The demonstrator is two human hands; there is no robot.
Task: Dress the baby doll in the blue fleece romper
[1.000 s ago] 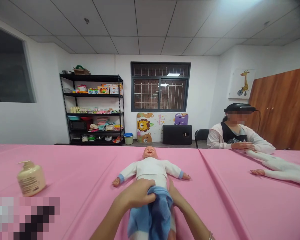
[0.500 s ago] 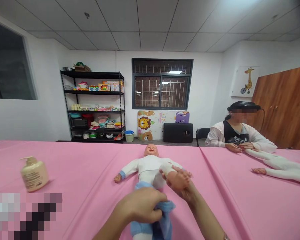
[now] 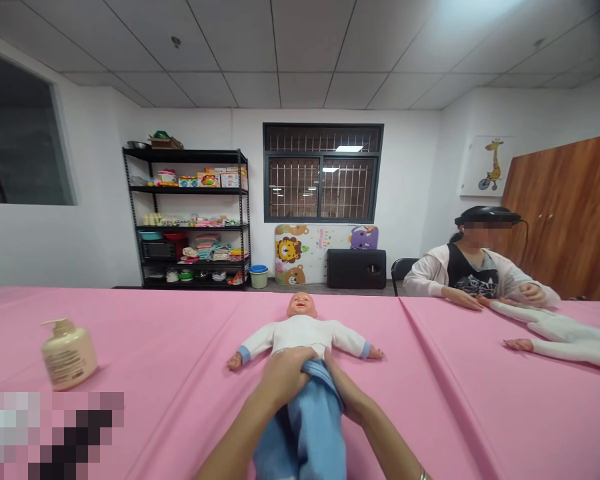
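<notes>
Blue cloth (image 3: 305,427) covers the lower body of a baby doll (image 3: 303,333). The doll lies on its back at mid-table on a pink table cover (image 3: 145,427), arms spread and head pointing away from the wearer. Its white top has blue cuffs.

Left hand (image 3: 285,379): fingers curled over the folded upper edge of the cloth at the doll's waist, grasping the fabric. Right hand (image 3: 343,393): extended along the doll's side, in contact with the cloth's edge. Whether this hand is gripping or only pressing cannot be determined from this view.

Cream pump bottle (image 3: 69,355): upright on the cover, left of the doll, well apart from both hands.

Right of the doll, a seated co-worker (image 3: 473,267) wears a dark headset. One co-worker hand (image 3: 533,292) lies just beside a second doll (image 3: 563,337) in a white suit; the other (image 3: 463,297) rests on the cover.

Black metal shelving (image 3: 185,220) holding boxes and folded textiles stands against the rear wall.
</notes>
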